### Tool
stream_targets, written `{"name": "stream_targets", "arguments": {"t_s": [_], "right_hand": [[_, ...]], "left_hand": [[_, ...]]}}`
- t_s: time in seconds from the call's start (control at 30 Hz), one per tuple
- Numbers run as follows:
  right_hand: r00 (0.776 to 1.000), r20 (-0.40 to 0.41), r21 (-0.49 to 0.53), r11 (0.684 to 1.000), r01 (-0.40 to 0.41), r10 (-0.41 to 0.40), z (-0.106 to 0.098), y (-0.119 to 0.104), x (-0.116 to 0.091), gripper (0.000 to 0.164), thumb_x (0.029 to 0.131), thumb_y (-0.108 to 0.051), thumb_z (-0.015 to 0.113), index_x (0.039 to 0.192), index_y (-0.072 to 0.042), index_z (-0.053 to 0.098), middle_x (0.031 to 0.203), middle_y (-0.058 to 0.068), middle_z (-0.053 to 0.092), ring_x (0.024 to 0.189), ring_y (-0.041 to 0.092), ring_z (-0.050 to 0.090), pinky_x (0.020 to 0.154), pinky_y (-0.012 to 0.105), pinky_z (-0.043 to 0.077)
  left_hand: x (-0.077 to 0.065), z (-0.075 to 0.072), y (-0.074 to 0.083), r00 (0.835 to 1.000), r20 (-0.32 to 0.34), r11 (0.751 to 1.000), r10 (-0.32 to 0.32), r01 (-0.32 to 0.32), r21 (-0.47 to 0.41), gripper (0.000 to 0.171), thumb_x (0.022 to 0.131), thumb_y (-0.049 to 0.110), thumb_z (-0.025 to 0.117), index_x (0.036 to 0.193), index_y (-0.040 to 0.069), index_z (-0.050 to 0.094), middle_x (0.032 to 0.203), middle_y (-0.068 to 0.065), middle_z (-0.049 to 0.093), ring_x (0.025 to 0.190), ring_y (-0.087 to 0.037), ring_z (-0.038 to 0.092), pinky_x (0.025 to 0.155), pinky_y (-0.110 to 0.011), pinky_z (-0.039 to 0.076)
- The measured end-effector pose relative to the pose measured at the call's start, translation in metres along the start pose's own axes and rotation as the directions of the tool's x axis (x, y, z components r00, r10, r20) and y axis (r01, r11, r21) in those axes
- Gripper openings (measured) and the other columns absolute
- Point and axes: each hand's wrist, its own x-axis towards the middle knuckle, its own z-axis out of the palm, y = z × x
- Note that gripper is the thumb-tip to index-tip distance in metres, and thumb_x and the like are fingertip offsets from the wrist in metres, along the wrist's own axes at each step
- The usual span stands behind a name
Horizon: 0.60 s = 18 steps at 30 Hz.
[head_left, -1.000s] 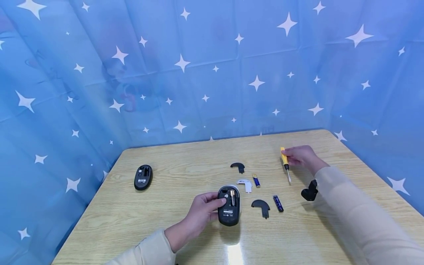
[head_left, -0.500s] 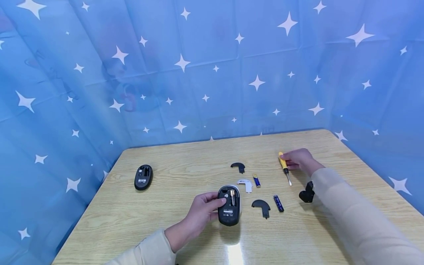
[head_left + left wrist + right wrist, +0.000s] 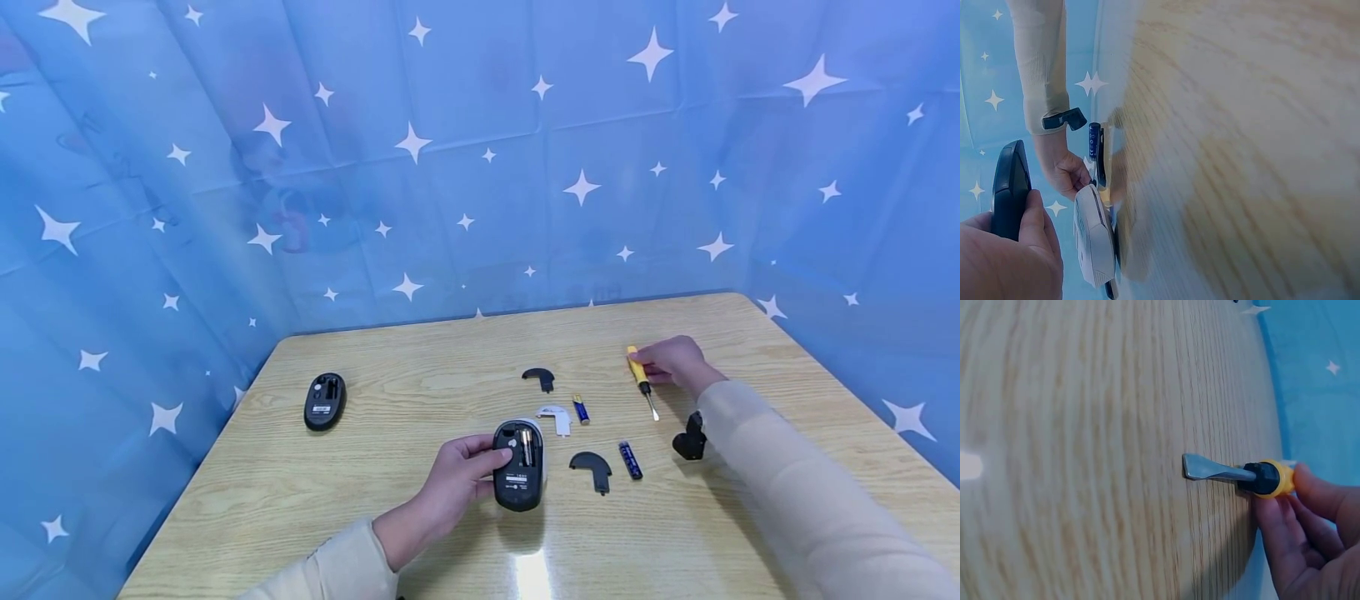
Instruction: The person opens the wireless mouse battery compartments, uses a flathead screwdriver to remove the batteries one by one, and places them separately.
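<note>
My left hand [image 3: 459, 477] grips a black computer mouse [image 3: 517, 490] by its side, underside facing up. Its battery bay is uncovered and copper-coloured batteries [image 3: 527, 447] show in it. In the left wrist view a white mouse [image 3: 1094, 237] lies low by the table, below the black one; from the head only a white edge shows. My right hand [image 3: 670, 362] holds a flat-blade screwdriver [image 3: 641, 371] by its yellow handle, thumb against fingers. In the right wrist view the blade [image 3: 1207, 468] points away from the hand, close over the wood.
Between the hands lie two black battery covers [image 3: 600, 468] [image 3: 538, 377], a white cover [image 3: 556, 419], a blue-and-gold battery [image 3: 581, 409] and a dark blue battery [image 3: 631, 460]. Another black mouse [image 3: 324, 402] lies upside down at the left. A star-patterned curtain [image 3: 465, 167] surrounds the table [image 3: 405, 375].
My right hand has shifted slightly left with the screwdriver, whose handle end has come left and nearer. The left hand and its black mouse have stayed still.
</note>
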Motion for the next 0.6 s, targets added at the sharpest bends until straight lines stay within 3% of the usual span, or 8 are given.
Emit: {"name": "stream_targets", "arguments": {"t_s": [0.33, 0.6], "right_hand": [[0.999, -0.018, -0.071, 0.997, 0.031, -0.032, 0.0021, 0.0007, -0.0007, 0.053, 0.090, -0.016, 0.070, 0.129, 0.014, 0.050, 0.095, 0.009, 0.065, 0.074, 0.010, 0.065, 0.076, 0.030, 0.059], [0.999, -0.037, -0.093, 0.995, 0.030, -0.033, 0.0039, -0.0001, -0.0022, 0.052, 0.089, -0.017, 0.071, 0.126, 0.015, 0.051, 0.093, 0.009, 0.065, 0.074, 0.012, 0.065, 0.073, 0.029, 0.059]], "left_hand": [[-0.0005, 0.0002, 0.0008, 1.000, 0.003, 1.000, -0.003, 0.003, -0.003, 0.035, 0.091, 0.007, 0.064, 0.119, -0.013, 0.057, 0.104, -0.017, 0.064, 0.092, -0.024, 0.067, 0.082, -0.038, 0.057], [-0.0008, 0.0005, 0.0018, 1.000, 0.002, 1.000, -0.005, 0.005, 0.005, 0.036, 0.091, 0.008, 0.064, 0.119, -0.012, 0.057, 0.105, -0.016, 0.064, 0.092, -0.024, 0.067, 0.082, -0.037, 0.058]]}}
